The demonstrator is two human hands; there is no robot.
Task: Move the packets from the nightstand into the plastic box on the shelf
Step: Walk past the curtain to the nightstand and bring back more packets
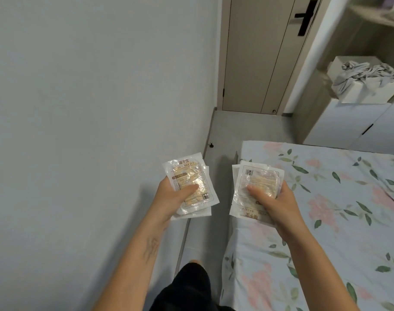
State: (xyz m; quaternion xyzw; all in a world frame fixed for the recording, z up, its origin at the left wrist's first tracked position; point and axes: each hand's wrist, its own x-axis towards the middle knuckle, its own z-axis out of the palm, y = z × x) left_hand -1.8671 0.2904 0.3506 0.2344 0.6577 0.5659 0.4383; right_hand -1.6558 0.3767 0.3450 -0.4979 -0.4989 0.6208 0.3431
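Gripping clear plastic packets of beige pads: left hand (pixel 169 196) holds a "HAND WARMER" stack (pixel 190 186); right hand (pixel 275 206), at 3 o'clock, holds another stack (pixel 251 182) over the floral bed (pixel 339 212) edge

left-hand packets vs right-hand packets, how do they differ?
The clear plastic packets in the left hand show the print upright; those in the right hand show it upside down. The left stack hangs over the grey floor, the right over the floral bedsheet. Both are thumb-pinned stacks with tan contents.
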